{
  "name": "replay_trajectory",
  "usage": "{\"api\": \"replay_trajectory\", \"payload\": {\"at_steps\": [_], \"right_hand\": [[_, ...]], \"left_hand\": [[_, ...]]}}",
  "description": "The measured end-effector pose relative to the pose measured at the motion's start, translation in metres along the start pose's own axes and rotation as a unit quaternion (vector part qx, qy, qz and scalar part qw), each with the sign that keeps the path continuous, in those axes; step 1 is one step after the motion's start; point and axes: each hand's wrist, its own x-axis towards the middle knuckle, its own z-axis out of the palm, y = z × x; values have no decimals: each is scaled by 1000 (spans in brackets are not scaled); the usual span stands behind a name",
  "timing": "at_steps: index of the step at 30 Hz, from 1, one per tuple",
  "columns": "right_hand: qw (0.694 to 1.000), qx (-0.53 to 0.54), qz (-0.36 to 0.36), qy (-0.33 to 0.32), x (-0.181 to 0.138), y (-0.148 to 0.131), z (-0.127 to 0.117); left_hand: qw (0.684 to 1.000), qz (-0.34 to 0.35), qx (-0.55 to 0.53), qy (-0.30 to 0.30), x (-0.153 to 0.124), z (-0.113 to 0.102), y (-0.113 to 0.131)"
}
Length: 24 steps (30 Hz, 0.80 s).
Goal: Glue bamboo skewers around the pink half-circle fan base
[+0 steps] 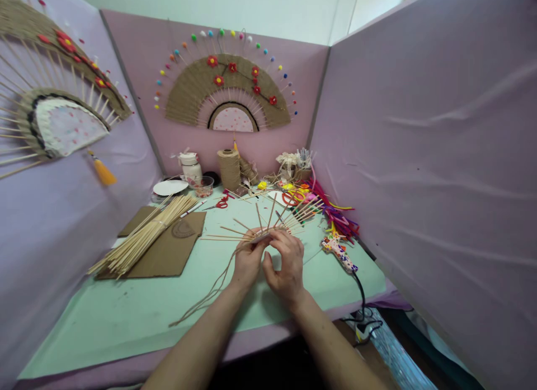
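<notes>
A small fan frame [260, 238] of thin wooden sticks, spreading out from a pale base, is held above the middle of the table. My left hand [246, 266] grips the base from the left, its thumb along the near edge. The fingers of my right hand [288, 262] are bent over the base's right part, pressing on it, with the thumb apart below. Brown twine [213, 292] hangs from beside my left hand and trails over the table to the lower left. My fingers hide much of the base and the inner stick ends.
Left lies a stick bundle [145, 236] on cardboard [184, 255]. Red scissors [221, 204], a twine spool [229, 169] and a white jar [191, 169] stand behind. Right are pipe cleaners [342, 222] and a corded glue gun [339, 253]. Finished fans [184, 93] hang on the partitions.
</notes>
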Motion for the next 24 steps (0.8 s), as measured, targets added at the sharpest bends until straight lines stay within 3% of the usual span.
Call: {"api": "replay_trajectory", "payload": {"at_steps": [5,18,22,24], "right_hand": [[1000,-8,-2,4,0,2,-2],[999,47,-2,-11,3,-5,-1],[988,120,86,52,5,-15,-7],[968,180,172,31,8,-22,-8]], "left_hand": [[1000,-5,-25,5,-1,1,1],[999,22,30,-1,-2,-3,-7],[996,52,59,30,-2,-5,-5],[992,74,82,56,-2,-9,-2]]}}
